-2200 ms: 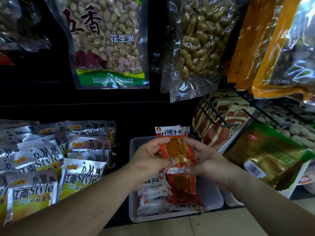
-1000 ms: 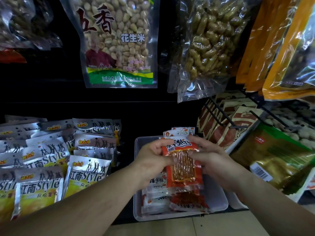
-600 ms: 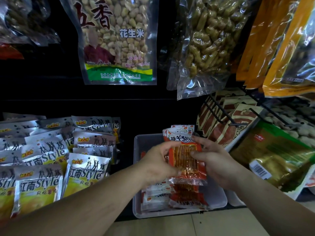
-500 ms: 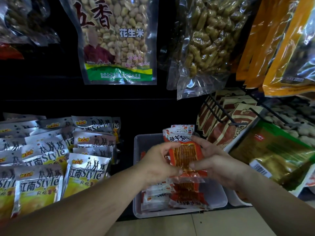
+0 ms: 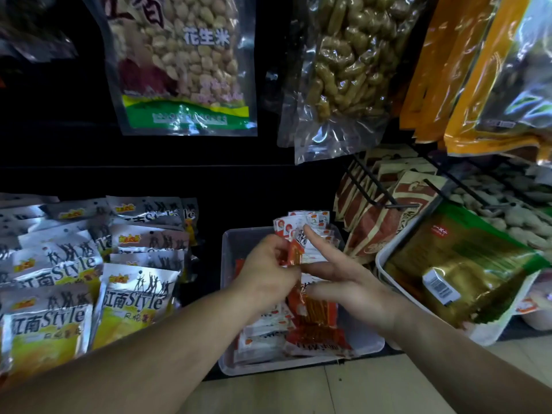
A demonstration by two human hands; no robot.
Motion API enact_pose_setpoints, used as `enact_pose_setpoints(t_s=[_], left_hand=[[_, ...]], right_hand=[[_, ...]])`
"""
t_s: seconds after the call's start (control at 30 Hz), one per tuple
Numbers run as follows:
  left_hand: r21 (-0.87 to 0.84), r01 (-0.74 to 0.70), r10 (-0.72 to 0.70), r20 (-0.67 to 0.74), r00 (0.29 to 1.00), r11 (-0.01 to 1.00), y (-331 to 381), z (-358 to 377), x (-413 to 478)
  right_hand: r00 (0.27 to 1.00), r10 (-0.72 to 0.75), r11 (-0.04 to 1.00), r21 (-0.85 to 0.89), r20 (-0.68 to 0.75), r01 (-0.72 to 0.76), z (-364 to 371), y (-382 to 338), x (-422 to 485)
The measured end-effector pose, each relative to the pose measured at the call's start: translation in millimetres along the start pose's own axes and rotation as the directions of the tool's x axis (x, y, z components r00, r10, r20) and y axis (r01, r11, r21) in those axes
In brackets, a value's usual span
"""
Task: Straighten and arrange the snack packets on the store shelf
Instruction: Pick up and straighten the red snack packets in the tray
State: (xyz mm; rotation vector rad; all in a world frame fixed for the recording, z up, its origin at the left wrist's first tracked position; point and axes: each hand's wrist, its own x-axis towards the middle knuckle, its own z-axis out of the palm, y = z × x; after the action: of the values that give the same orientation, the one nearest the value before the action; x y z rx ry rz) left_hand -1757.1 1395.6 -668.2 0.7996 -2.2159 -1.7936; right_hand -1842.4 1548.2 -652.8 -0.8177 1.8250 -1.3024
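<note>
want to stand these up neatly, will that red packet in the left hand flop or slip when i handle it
Probably floppy: the red packet looks thin and bends where the left hand pinches it. Likely slippery too, given its glossy film. Seemingly light, since a fingertip pinch holds it.

Dimly lit, bkgd lost in black. Glare seen on peanut bag (image 5: 343, 79) & foil packets (image 5: 134, 297). Left hand (image 5: 265, 273), right hand (image 5: 355, 289) motion-blurred; edges warped.
</note>
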Motion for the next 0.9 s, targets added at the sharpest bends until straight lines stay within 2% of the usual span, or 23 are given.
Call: enact_pose_setpoints(t_s=[0.03, 0.07, 0.1, 0.13, 0.17, 0.2, 0.27, 0.3, 0.4, 0.43, 0.47, 0.5, 0.53, 0.57, 0.63, 0.67, 0.7, 0.77, 0.83, 0.9], left_hand=[[-0.022, 0.029, -0.028, 0.023, 0.999, 0.999, -4, 0, 2], [-0.025, 0.050, -0.049, 0.051, 0.997, 0.998, -7, 0, 3], [-0.009, 0.063, -0.062, 0.085, 0.994, 0.998, -10, 2, 4], [-0.001, 0.071, -0.071, 0.118, 0.990, 0.997, -12, 4, 4], [0.000, 0.077, -0.076, 0.154, 0.985, 0.997, -15, 8, 4], [-0.007, 0.088, -0.085, 0.180, 0.980, 0.996, -20, 10, 6], [0.024, 0.104, -0.106, 0.210, 0.972, 0.994, -27, 11, 9], [0.063, 0.109, -0.121, 0.225, 0.967, 0.992, -30, 10, 11], [0.176, 0.143, -0.183, 0.233, 0.955, 0.974, -37, 7, 15], [0.200, 0.157, -0.201, 0.221, 0.954, 0.967, -38, 7, 15], [0.213, 0.169, -0.214, 0.209, 0.954, 0.962, -38, 6, 15], [0.216, 0.177, -0.222, 0.203, 0.954, 0.960, -38, 6, 14], [0.215, 0.190, -0.234, 0.201, 0.951, 0.958, -39, 6, 14], [0.212, 0.202, -0.246, 0.205, 0.947, 0.956, -39, 6, 13], [0.223, 0.221, -0.270, 0.217, 0.938, 0.949, -41, 6, 12], [0.232, 0.228, -0.279, 0.219, 0.935, 0.946, -41, 5, 12], [0.238, 0.231, -0.284, 0.222, 0.933, 0.943, -42, 5, 12], [0.246, 0.234, -0.289, 0.222, 0.931, 0.941, -43, 5, 12], [0.245, 0.236, -0.289, 0.210, 0.934, 0.940, -45, 4, 12], [0.245, 0.233, -0.282, 0.188, 0.941, 0.941, -47, 2, 13]], right_hand=[[0.995, -0.034, 0.999, -0.009, -0.091, 0.033, 0, 2, 0], [0.973, -0.093, 0.993, -0.092, -0.209, 0.076, -2, 7, 3], [0.937, -0.182, 0.955, -0.281, -0.299, 0.096, -5, 9, 4], [0.911, -0.260, 0.868, -0.491, -0.321, 0.075, -11, 13, 7], [0.904, -0.299, 0.787, -0.615, -0.305, 0.053, -16, 17, 11], [0.913, -0.278, 0.768, -0.640, -0.299, 0.025, -21, 22, 15], [0.931, -0.184, 0.844, -0.536, -0.314, -0.013, -27, 24, 18], [0.935, -0.180, 0.830, -0.557, -0.305, -0.022, -27, 25, 18], [0.939, -0.261, 0.572, -0.819, -0.226, -0.038, -27, 32, 15], [0.946, -0.260, 0.498, -0.866, -0.195, -0.042, -27, 34, 15], [0.963, -0.213, 0.467, -0.883, -0.165, -0.048, -28, 38, 16], [0.985, -0.111, 0.487, -0.871, -0.131, -0.061, -27, 41, 15], [0.997, 0.053, 0.524, -0.848, -0.063, -0.082, -26, 46, 15], [0.974, 0.224, 0.549, -0.831, 0.043, -0.090, -24, 49, 14], [0.848, 0.484, 0.570, -0.813, 0.218, -0.117, -19, 51, 9], [0.801, 0.544, 0.605, -0.777, 0.248, -0.170, -19, 50, 5], [0.791, 0.558, 0.662, -0.709, 0.250, -0.244, -21, 51, 4], [0.858, 0.486, 0.741, -0.598, 0.164, -0.306, -27, 55, 6], [0.954, 0.296, 0.747, -0.614, -0.039, -0.257, -31, 61, 18], [0.976, 0.114, 0.714, -0.668, -0.183, -0.209, -28, 66, 32]])
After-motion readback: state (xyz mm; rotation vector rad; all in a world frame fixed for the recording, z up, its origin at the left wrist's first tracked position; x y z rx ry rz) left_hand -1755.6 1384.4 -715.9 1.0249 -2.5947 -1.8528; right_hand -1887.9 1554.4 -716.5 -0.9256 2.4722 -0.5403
